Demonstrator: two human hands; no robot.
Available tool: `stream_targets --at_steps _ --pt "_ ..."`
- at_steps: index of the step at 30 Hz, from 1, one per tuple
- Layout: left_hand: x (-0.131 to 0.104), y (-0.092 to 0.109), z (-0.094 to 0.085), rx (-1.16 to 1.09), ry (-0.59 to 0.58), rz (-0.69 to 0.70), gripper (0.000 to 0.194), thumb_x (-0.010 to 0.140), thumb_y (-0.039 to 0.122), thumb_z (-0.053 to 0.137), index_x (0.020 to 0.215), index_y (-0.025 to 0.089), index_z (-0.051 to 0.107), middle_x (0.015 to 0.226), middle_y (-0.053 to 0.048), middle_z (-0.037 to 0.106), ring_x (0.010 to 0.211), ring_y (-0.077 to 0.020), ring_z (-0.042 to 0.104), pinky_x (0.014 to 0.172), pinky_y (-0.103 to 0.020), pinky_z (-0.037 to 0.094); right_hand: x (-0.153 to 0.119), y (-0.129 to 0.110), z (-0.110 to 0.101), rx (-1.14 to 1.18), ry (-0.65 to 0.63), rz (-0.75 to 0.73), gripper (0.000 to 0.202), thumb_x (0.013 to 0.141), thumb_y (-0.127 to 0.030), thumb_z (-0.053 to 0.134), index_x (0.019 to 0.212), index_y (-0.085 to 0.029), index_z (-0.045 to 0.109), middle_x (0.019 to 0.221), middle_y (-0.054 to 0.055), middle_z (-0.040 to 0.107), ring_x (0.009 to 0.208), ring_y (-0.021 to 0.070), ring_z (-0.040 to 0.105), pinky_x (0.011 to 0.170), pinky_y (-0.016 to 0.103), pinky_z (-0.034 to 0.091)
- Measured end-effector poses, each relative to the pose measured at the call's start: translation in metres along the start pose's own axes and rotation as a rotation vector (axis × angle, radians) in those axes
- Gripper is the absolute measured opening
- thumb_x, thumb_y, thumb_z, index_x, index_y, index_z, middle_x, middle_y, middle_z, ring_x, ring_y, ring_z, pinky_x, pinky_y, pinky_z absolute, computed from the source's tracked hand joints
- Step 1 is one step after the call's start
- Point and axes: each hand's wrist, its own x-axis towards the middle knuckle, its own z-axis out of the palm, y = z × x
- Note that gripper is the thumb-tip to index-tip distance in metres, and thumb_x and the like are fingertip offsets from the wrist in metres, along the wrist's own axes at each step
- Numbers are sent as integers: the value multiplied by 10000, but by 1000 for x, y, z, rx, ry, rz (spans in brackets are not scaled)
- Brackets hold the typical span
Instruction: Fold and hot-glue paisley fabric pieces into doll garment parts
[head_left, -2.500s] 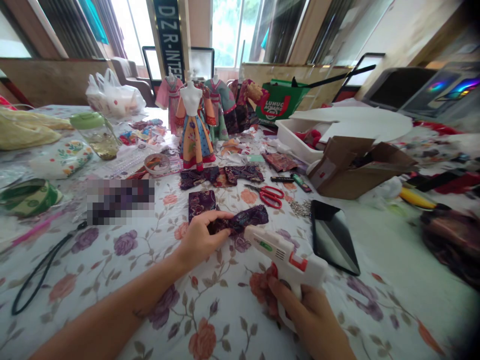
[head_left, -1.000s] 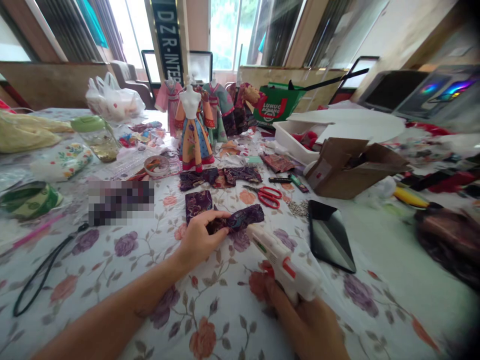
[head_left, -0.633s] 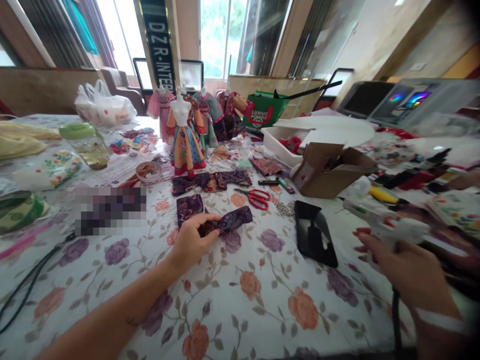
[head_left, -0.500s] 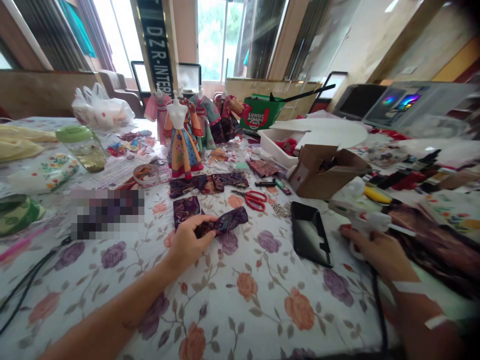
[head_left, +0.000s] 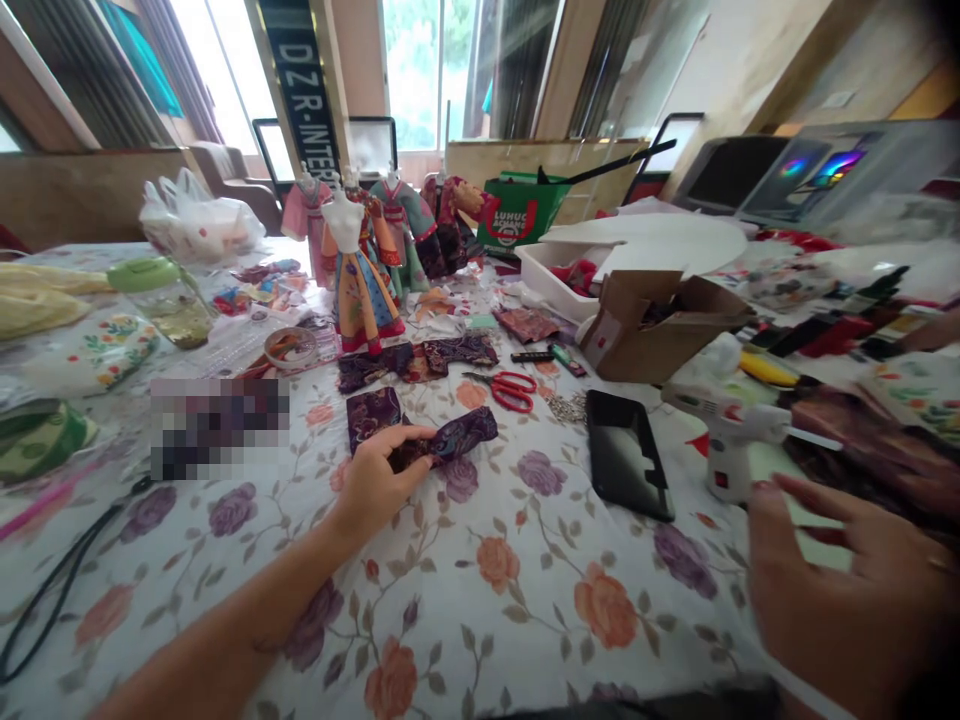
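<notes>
My left hand [head_left: 382, 480] pinches a folded piece of dark purple patterned fabric [head_left: 466, 435] between thumb and fingers. Another dark patterned piece [head_left: 371, 415] lies flat just behind these fingers. At the right edge, my right hand [head_left: 840, 575] is blurred, its thumb and forefinger apart with nothing visible between them. A white hot glue gun [head_left: 724, 440] rests on the table just beyond that hand, a glue stick [head_left: 814, 436] poking out of its back. Red-handled scissors [head_left: 511, 392] lie past the held fabric, near more dark fabric strips [head_left: 457, 355].
A black tray [head_left: 626, 455] lies left of the glue gun, with an open cardboard box [head_left: 660, 330] behind it. Small dressed mannequins [head_left: 360, 270] stand at the back. A jar with a green lid [head_left: 161, 300] is at left, above a black cord [head_left: 67, 570].
My right hand has let go of the glue gun and moved right and toward me. The gun now stands on the table. My left hand keeps its pinch on the fabric.
</notes>
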Motion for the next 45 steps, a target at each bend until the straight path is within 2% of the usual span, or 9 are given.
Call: stream_targets --at_steps 1,4,5,10,14,18,25,37,45 --pt "0 0 0 -4 -1 0 247 730 166 619 963 197 698 940 -35 714 844 -190 637 809 -305 486 -2 -18 -3 170 -74 62 348 825 -419 483 978 -156 651 929 170 669 788 286 641 714 403 495" --pt "-1 1 -2 -46 15 -20 250 729 179 627 968 193 696 949 -44 710 860 -197 635 809 -307 479 4 -74 9 711 -789 -27 377 717 -453 640 996 -199 633 964 109 672 727 224 647 570 314 516" --pt "-1 1 -2 -79 26 -37 248 730 188 629 970 188 695 941 -47 710 854 -197 636 796 -303 482 8 -91 20 803 -929 -30 417 672 -433 689 1010 -200 615 1004 104 658 706 207 642 507 282 500" --pt "0 -1 -2 -295 49 -148 278 734 225 642 1004 171 681 867 -51 716 762 -178 644 688 -262 496 23 -141 74 1140 -1361 -8 457 608 -305 774 1005 -187 580 889 33 650 550 95 583 383 172 395" --pt "1 -3 -1 -288 41 -153 276 727 220 650 997 169 687 859 -50 718 748 -175 645 662 -251 499 21 -149 87 1162 -1621 -60 363 591 -307 791 873 -156 619 594 -32 612 455 83 542 357 156 350" --pt "0 -2 -2 -179 18 -86 257 741 194 630 991 184 691 924 -50 717 850 -198 651 752 -284 509 11 -147 87 1087 -1674 -72 302 585 -333 795 763 -138 649 500 -45 576 398 66 476 359 165 314" --pt "1 0 -1 -50 -1 -4 240 753 169 615 979 185 693 959 -48 710 883 -195 644 840 -319 490 -5 -150 91 1036 -1547 -27 251 635 -367 748 710 -143 664 450 -56 507 370 57 381 361 185 259" --pt "0 -3 1 97 25 53 219 763 164 607 943 204 724 887 -47 705 882 -199 620 801 -307 484 -8 -154 89 1023 -1508 79 173 616 -284 719 591 -149 614 415 -80 455 374 42 338 375 184 233" --pt "-1 0 1 93 31 14 218 775 188 601 943 224 735 785 -29 632 730 -154 578 640 -246 465 -7 -156 88 973 -1512 109 200 620 -268 705 532 -151 569 392 -78 440 365 44 339 369 188 212"
